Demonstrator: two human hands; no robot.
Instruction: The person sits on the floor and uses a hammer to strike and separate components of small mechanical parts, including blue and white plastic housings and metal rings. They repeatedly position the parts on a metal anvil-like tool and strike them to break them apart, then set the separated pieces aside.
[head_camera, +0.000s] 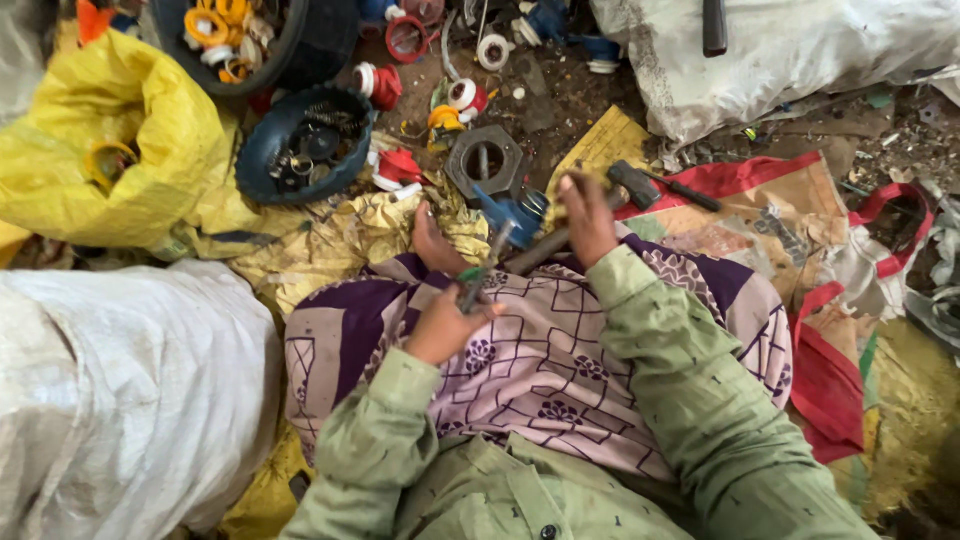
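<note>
I saw a dirt floor (570, 100) littered with scrap and sacks. At centre frame, my left hand (445, 325) was closed around a thin metal rod (483, 268) that slanted up towards a blue fitting (512, 215). My right hand (588, 215), just right of it, gripped the wooden handle of a hammer (600, 210) whose dark head pointed right. Above them lay a grey hexagonal nut (484, 160). Farther out, a dark bowl of metal bits (300, 150) sat upper left beside a yellow sack (110, 150), and a white sack (120, 390) filled the lower left.
</note>
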